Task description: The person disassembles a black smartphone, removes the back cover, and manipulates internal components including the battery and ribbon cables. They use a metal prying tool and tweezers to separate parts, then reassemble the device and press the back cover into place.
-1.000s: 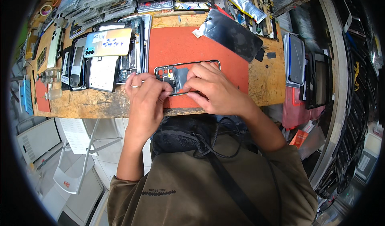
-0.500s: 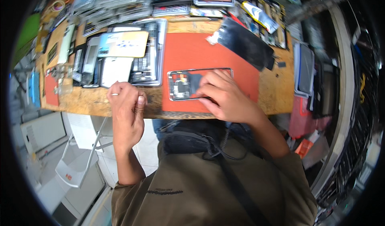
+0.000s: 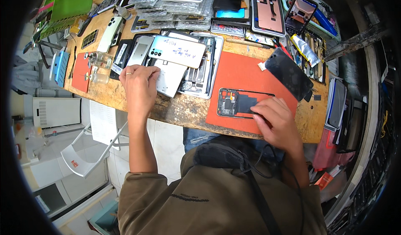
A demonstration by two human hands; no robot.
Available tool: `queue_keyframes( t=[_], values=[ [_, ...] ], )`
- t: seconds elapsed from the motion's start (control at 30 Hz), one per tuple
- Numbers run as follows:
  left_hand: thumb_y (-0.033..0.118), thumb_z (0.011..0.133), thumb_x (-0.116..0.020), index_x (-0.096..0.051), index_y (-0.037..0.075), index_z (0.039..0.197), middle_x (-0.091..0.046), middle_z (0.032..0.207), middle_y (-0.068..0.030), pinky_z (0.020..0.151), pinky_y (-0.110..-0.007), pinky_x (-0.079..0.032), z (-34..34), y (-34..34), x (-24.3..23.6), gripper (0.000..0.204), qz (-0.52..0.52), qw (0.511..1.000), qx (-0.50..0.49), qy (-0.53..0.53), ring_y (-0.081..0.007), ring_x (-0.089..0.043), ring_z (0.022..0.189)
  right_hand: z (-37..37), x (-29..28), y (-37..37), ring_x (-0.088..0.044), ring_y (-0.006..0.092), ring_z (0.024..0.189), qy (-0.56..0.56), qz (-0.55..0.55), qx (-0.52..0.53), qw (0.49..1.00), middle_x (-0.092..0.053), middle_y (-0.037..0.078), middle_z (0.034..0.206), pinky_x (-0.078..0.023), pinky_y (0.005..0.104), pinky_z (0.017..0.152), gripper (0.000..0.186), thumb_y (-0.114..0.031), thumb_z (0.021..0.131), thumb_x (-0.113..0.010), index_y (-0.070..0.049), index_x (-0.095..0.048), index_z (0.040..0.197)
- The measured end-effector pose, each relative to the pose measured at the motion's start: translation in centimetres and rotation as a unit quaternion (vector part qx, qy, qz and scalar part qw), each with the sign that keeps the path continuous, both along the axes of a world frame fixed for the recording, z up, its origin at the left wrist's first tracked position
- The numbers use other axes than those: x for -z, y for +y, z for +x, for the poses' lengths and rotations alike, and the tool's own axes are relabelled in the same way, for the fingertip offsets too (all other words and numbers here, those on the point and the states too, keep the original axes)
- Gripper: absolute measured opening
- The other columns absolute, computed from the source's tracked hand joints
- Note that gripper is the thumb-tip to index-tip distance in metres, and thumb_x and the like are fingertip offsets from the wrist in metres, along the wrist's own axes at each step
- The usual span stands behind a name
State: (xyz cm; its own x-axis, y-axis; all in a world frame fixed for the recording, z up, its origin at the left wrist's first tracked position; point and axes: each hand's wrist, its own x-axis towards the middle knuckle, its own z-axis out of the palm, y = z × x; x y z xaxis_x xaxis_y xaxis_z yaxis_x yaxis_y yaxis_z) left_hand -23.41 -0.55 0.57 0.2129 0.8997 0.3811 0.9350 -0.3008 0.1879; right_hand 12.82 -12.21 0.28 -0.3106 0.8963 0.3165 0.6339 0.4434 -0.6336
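My right hand [image 3: 271, 120] grips the right end of an open phone frame [image 3: 227, 103], with internal parts and a dark flat piece, lying on a red mat [image 3: 236, 72]. My left hand [image 3: 140, 82] is raised at the left, fingers bent together over the edge of a pile of parts beside a white panel [image 3: 171, 78]; what it holds, if anything, is hidden. A pale gradient phone back with handwriting [image 3: 179, 51] lies on that pile, in a clear tray [image 3: 209, 92]. A dark screen panel [image 3: 288, 72] lies at the mat's upper right.
Wooden bench [image 3: 167, 105] with bagged stacks [image 3: 171, 13], a silver tube [image 3: 305, 49], small glass bottles [image 3: 100, 59] and a green basket [image 3: 67, 7]. A white folding chair [image 3: 83, 160] stands below at left; phones and a pink container [image 3: 321, 151] sit at right.
My left hand has left the phone frame and moved up and left to the pile. My right hand stays on the frame. The view has shifted, bringing more of the left side in.
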Motion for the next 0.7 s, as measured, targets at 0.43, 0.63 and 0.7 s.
queue_keyframes(
  t=[0.43,0.63,0.7],
  values=[
    [0.014,0.088,-0.079,-0.080,0.012,0.098,-0.074,0.099,-0.0076,0.110,-0.051,-0.036,0.6,2.9,1.0,0.010,0.018,0.997,0.028,0.067,-0.0338,-0.063,0.110,2.9,1.4,-1.7,-0.066,0.0315,0.082,0.051,0.024,0.108,0.993,-0.071,0.011,0.092,-0.050,0.0420,0.077,0.015,0.005,0.086,-0.076,-0.001,-0.073,0.099],
    [0.009,0.093,-0.071,-0.066,0.005,0.102,-0.067,0.103,-0.0140,0.109,-0.052,-0.036,-0.3,2.6,1.6,0.011,0.024,0.989,0.054,0.139,-0.0363,-0.057,0.114,2.8,1.8,-1.6,-0.066,0.0308,0.086,0.062,0.020,0.085,0.994,-0.070,0.010,0.096,-0.050,0.0425,0.078,0.013,0.000,0.088,-0.077,-0.003,-0.073,0.100],
    [0.005,0.090,-0.072,-0.064,0.003,0.099,-0.065,0.101,-0.0146,0.110,-0.050,-0.037,0.3,2.2,0.6,0.012,0.038,0.990,0.068,0.120,-0.0358,-0.058,0.112,2.7,1.6,-1.6,-0.066,0.0304,0.085,0.068,0.024,0.085,0.994,-0.071,0.010,0.097,-0.050,0.0426,0.077,0.013,-0.001,0.089,-0.076,-0.003,-0.073,0.101]
  ],
)
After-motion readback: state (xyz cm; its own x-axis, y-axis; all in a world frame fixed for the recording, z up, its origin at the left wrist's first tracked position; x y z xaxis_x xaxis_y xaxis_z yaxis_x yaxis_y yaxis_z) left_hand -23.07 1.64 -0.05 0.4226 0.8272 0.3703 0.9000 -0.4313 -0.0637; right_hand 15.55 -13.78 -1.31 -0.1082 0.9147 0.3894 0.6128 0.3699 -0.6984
